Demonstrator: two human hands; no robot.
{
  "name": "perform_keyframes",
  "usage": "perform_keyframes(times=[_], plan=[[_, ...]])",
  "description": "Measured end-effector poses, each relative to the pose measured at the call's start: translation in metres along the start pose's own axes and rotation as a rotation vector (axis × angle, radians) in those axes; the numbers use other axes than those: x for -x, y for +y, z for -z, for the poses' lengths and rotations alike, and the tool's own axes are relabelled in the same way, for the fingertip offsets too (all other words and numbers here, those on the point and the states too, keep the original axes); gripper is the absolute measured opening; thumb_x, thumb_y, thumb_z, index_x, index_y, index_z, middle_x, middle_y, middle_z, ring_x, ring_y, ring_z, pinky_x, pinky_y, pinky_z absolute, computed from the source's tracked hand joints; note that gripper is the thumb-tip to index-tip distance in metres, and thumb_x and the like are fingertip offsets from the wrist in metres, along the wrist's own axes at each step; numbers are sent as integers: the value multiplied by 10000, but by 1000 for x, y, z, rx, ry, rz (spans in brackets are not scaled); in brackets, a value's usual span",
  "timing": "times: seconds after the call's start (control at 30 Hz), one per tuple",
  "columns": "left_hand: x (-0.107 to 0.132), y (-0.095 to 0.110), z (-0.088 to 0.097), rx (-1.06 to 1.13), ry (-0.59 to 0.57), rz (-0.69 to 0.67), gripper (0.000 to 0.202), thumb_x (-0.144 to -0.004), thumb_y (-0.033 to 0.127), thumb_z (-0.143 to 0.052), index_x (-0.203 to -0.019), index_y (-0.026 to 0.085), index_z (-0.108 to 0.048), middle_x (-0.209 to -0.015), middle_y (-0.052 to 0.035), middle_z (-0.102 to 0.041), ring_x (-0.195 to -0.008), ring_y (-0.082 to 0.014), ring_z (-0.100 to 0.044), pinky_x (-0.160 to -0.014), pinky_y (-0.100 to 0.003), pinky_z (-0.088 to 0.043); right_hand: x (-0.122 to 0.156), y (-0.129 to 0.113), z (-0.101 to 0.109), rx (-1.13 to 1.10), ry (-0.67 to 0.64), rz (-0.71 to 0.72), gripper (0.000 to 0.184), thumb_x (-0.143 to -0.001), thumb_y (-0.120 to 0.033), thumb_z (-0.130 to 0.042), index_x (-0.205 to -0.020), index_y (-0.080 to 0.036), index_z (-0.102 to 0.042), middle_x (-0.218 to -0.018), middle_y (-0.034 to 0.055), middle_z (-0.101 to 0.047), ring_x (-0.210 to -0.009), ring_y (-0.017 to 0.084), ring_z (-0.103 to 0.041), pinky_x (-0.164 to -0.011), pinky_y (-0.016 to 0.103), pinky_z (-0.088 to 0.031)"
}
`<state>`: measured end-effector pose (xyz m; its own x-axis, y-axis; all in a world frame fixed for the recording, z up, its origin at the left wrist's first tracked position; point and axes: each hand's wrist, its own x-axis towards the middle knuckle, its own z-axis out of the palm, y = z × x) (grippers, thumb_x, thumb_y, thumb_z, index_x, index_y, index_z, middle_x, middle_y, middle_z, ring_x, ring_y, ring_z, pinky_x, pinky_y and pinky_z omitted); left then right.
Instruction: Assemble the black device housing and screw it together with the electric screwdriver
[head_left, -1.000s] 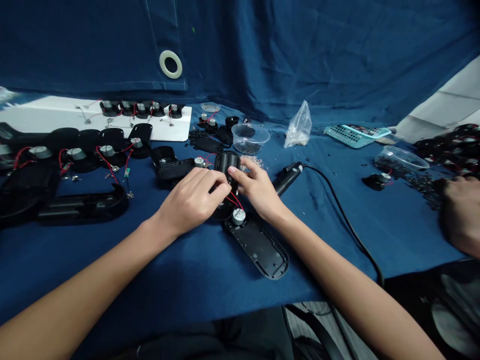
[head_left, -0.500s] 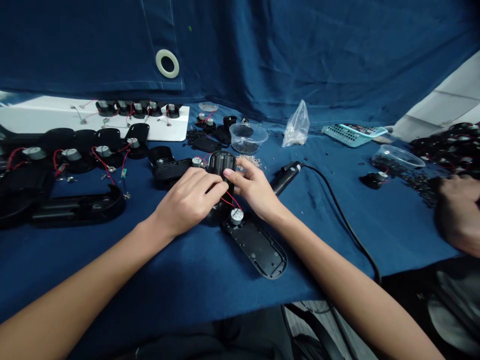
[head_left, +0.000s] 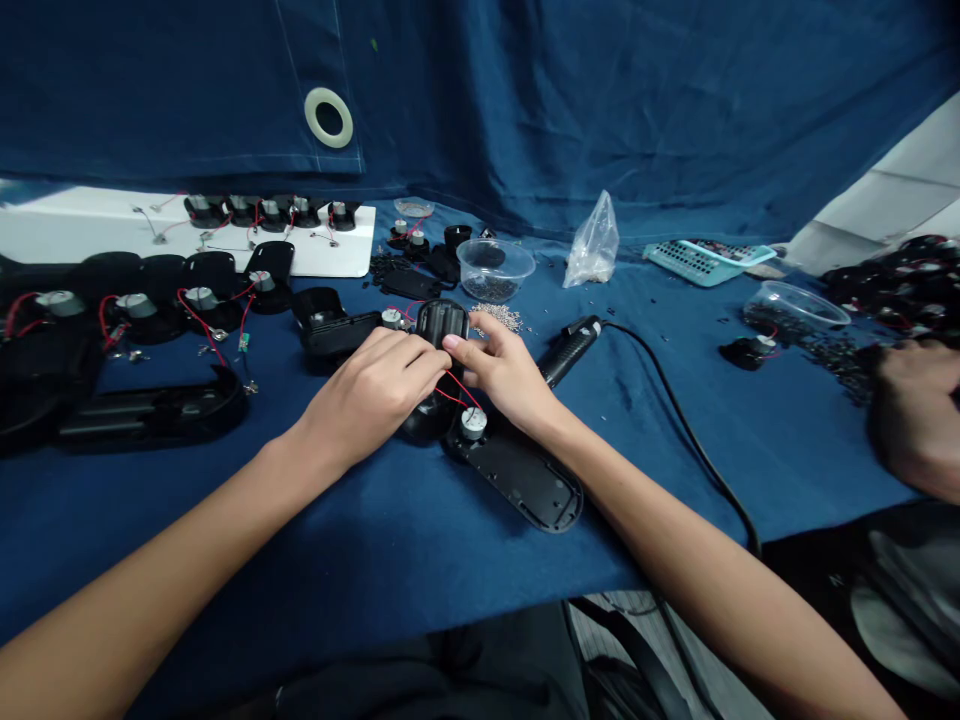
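Observation:
My left hand (head_left: pixel 371 395) and my right hand (head_left: pixel 504 372) meet over a black plastic housing (head_left: pixel 441 328) on the blue cloth. Both hands have their fingers curled on the housing and pinch near its red wires (head_left: pixel 457 390). A small grey motor (head_left: pixel 473 423) hangs on those wires and rests on a flat black cover plate (head_left: pixel 525 478) just below my right hand. A black electric screwdriver (head_left: pixel 570 346) lies right of my right hand, untouched.
Several black housings with motors and red wires (head_left: pixel 150 310) lie at the left, by a white board (head_left: pixel 82 225). A clear bowl (head_left: pixel 495 268), loose screws (head_left: pixel 499 316), a plastic bag (head_left: pixel 594 245) and a teal tray (head_left: pixel 701 262) sit behind. Another person's hand (head_left: pixel 911 410) works at the right.
The hands and the housing have stayed together, shifting slightly up and left in view as the camera moved. The cover plate has turned a little. The other person's hand stays at the right.

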<state>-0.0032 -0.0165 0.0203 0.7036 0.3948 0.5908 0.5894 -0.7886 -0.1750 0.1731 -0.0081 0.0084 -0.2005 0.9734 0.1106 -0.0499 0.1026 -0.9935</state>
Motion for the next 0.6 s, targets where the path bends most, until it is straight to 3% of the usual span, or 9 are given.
perform_keyframes(times=[0.37,0.6], plan=[[-2,6,3,-64,-27,18,206,-943,165,-437,-912,97,-629,-864,-99,-630,-846,-236,-603,-820,-396,-527,2,-5,-3,127,0,67,143,-851,-339,-584,-920,-230,-522,-611,-58,-494,-515,85,-407,-489,214,-330],[-1,10,6,-73,-1,5,221,-950,151,-424,-908,93,-633,-874,-111,-655,-905,-247,-626,-849,-414,-541,9,-5,-4,233,53,117,157,-856,-353,-581,-940,-230,-530,-593,-65,-499,-531,84,-431,-514,213,-344]])
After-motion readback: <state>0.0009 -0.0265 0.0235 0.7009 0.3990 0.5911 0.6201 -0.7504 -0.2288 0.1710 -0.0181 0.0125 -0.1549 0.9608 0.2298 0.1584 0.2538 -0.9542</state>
